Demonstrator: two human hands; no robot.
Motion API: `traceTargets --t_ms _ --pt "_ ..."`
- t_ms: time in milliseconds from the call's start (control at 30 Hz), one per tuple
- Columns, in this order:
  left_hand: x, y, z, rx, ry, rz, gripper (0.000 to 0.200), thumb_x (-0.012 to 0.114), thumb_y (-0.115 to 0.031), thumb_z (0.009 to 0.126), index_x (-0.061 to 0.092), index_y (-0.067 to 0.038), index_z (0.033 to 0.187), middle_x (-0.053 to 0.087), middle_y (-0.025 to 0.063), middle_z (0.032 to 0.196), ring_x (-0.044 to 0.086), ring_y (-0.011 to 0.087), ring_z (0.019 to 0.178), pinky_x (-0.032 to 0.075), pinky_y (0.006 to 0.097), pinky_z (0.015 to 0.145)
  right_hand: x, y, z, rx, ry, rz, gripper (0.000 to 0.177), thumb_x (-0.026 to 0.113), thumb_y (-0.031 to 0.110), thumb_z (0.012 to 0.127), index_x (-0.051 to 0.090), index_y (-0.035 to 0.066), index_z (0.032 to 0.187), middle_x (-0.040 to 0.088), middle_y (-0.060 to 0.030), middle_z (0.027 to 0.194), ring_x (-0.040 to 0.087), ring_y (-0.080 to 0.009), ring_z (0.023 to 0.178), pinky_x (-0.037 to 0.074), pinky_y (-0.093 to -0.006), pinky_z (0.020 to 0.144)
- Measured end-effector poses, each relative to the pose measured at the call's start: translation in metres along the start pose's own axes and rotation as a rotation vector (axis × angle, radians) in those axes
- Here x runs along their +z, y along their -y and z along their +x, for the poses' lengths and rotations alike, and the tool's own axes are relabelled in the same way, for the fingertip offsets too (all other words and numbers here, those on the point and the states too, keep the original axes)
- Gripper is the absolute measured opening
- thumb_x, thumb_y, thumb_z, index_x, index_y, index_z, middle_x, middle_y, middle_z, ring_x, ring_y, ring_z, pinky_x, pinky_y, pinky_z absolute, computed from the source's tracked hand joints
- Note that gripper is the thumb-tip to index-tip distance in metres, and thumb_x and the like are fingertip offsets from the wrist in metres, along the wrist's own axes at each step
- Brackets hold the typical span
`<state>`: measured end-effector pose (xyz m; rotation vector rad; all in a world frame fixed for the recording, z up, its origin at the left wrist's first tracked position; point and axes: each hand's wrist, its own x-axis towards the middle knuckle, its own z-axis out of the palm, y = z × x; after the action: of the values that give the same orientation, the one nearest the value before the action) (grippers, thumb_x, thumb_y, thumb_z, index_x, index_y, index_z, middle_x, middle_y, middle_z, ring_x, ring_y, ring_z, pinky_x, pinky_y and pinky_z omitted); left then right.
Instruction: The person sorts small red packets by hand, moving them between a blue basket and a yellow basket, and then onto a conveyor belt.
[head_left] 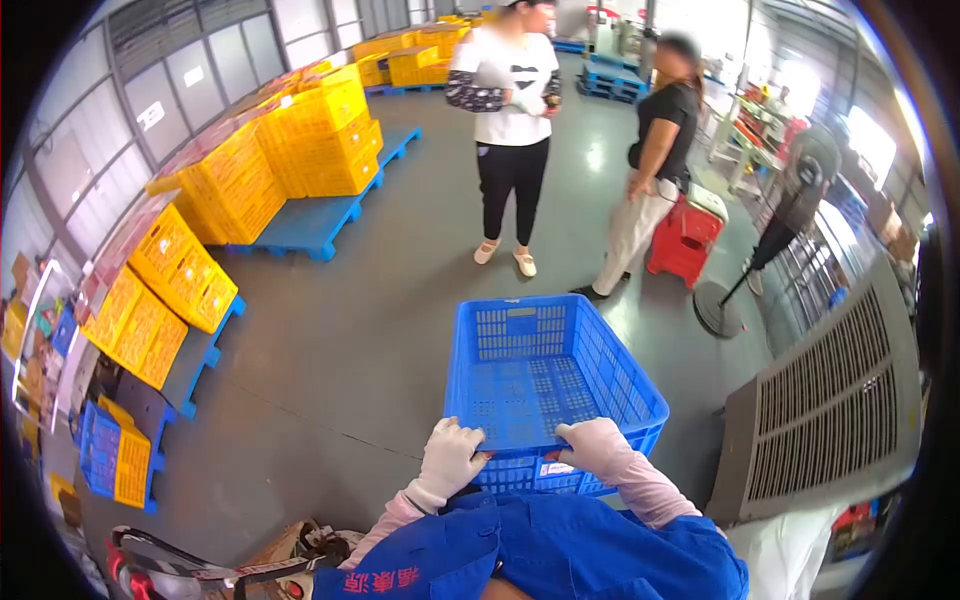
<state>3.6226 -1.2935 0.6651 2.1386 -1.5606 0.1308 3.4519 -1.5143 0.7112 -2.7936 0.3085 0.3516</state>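
A blue plastic crate (520, 392) with slotted walls is right in front of my body, its inside bare. My left hand (450, 462), in a white glove, is closed over the near rim toward the left corner. Farther right on that same rim, my right hand (597, 447) grips with its thumb and fingers, also gloved in white. A small white label (557, 468) is on the crate's near wall between the hands. The fingers' undersides are partly hidden by the rim.
Yellow crates (318, 135) are stacked on blue pallets (300, 228) along the left. Two people stand beyond the crate, near a red machine (687, 238). A standing fan (775, 235) and a large grey louvred unit (825, 395) are on the right.
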Motion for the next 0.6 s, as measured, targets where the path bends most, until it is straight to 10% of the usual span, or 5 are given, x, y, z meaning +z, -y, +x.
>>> traceTargets --t_ms 600 --pt "-0.039 0.268 0.242 0.090 -0.036 -0.001 0.026 0.075 -0.027 0.072 0.064 -0.006 0.084 0.066 0.0133 0.076 0.063 0.0357 0.086 0.042 0.0476 0.098 -0.109 -0.016 0.313 0.053 -0.249 0.011 0.044 0.064 0.049 0.087 0.063 0.005 0.088 0.068 -0.0177 0.075 0.068 -0.0380 0.074 0.053 -0.0478 0.068"
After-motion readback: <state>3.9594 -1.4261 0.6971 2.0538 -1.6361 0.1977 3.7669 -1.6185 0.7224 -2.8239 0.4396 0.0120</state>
